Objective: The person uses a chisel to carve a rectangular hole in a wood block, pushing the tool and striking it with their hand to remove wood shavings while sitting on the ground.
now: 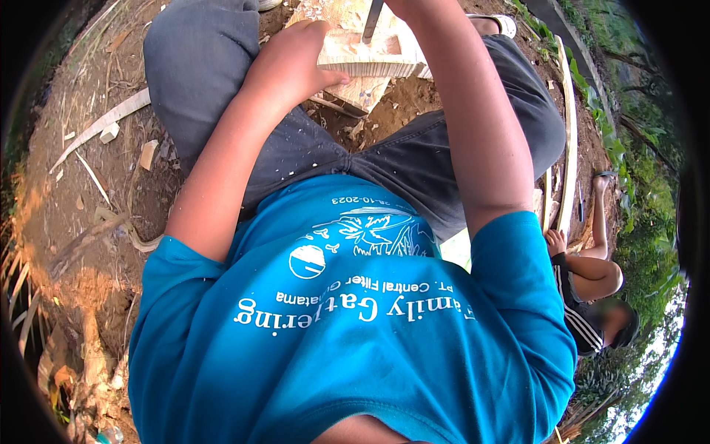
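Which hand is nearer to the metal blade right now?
Right. The right hand, partly cut off at the top edge, is beside the metal blade's upper visible end. The left hand grips the wooden piece, farther off to the blade's left.

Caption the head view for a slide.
Left hand grips pale wood beneath a flat blade; right hand cropped at top edge.

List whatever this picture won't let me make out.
Head view:
- Right hand: mostly cut off by the top edge.
- Blade: upper end cut off by the top edge.
- Wood: far end cut off by the same edge.
- Seated person: face blurred.
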Tool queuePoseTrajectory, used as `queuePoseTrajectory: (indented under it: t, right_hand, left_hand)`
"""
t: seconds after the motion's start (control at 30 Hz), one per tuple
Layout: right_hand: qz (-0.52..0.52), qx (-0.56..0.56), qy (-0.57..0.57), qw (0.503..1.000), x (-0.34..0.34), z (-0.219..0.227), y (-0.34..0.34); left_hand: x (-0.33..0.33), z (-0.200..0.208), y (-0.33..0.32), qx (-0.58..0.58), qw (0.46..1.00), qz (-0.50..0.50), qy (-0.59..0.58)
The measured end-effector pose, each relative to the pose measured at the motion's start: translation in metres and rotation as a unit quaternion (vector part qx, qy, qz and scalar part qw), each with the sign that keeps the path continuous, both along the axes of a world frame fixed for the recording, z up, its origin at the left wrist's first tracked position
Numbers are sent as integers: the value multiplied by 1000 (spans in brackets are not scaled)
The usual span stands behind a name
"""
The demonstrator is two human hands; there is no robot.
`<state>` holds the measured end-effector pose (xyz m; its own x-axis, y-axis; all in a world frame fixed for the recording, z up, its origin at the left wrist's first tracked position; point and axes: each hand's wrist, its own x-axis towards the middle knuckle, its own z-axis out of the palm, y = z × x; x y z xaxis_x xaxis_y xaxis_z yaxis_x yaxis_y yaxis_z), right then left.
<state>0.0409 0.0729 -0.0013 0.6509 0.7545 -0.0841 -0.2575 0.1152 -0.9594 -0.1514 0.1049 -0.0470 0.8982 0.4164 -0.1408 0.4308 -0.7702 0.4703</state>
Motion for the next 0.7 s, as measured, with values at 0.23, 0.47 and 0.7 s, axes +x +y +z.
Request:
queuePoseTrajectory:
  t: [0.23, 0.47, 0.7]
  right_hand:
    - [-3, 78, -52, 996, -28, 10, -29]
    - [-24, 166, -21, 986, -18, 37, -50]
    - [42, 191, 98, 976, -14, 10, -27]
  left_hand:
    - [3, 2, 3, -26, 999, 31, 32]
    - [6, -8, 1, -11, 1000, 12, -3]
    - [3, -3, -2, -16, 999, 34, 7]
